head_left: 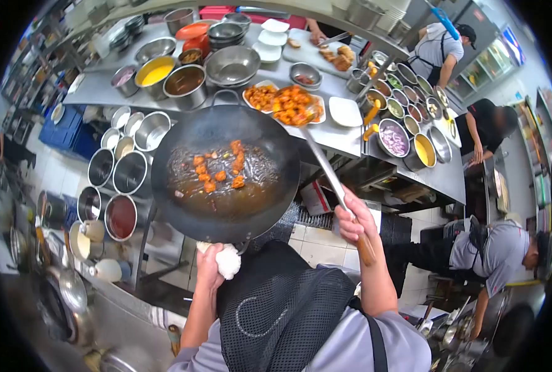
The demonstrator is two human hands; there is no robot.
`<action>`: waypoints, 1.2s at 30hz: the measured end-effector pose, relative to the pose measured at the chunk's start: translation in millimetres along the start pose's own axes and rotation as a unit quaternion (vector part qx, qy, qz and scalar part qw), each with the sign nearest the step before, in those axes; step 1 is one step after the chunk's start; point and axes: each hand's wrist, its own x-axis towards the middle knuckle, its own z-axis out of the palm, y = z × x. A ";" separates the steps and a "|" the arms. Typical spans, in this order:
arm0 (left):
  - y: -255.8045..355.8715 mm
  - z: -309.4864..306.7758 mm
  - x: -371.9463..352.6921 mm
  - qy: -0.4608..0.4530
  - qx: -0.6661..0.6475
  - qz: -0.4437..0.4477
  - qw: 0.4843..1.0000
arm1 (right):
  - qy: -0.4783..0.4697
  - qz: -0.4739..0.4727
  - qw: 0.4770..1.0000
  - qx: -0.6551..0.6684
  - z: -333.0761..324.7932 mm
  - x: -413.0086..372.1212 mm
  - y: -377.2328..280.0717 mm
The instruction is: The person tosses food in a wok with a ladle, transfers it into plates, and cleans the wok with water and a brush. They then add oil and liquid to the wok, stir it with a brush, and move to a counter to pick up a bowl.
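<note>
My left hand (209,268) is closed round a bunched white cloth (229,261) at the near rim of a large black wok (226,133), gripping the wok through it. The wok tilts toward me, with several orange-brown chunks of food (237,158) and oily sauce inside. In my right hand (357,218) is a long metal ladle (325,162) with a wooden handle end. Its head reaches over a white plate (322,106) and is heaped with sauced chunks (294,102), which hide its exact shape. Beside it lies a second plate holding similar food (260,97).
Behind the wok, a steel counter (96,90) carries pots, including yellow liquid (154,71), and a square white plate (345,112). Ingredient containers (393,137) stand at right. Pots (121,217) crowd the left. Co-workers (496,254) stand along the right; another's hand works at a cutting board (316,51).
</note>
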 end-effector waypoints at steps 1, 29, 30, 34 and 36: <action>4.4 -2.3 1.4 0.002 0.001 -0.004 1.000 | 0.071 -0.051 0.991 -0.098 8.9 5.4 -6.2; -10.2 18.0 -5.5 0.054 -0.062 0.007 0.997 | 0.218 -0.413 0.523 -0.713 -93.6 22.4 38.7; -10.3 25.0 -6.3 0.044 -0.074 0.004 0.996 | 0.195 -0.366 0.552 -0.723 -93.3 18.6 65.3; -19.5 23.3 -19.0 0.072 -0.066 0.008 0.995 | 0.046 -0.314 0.568 -0.759 -98.6 15.4 108.9; -11.1 25.9 -55.1 0.117 -0.052 0.010 0.992 | 0.024 -0.315 0.557 -0.768 -91.8 1.6 89.8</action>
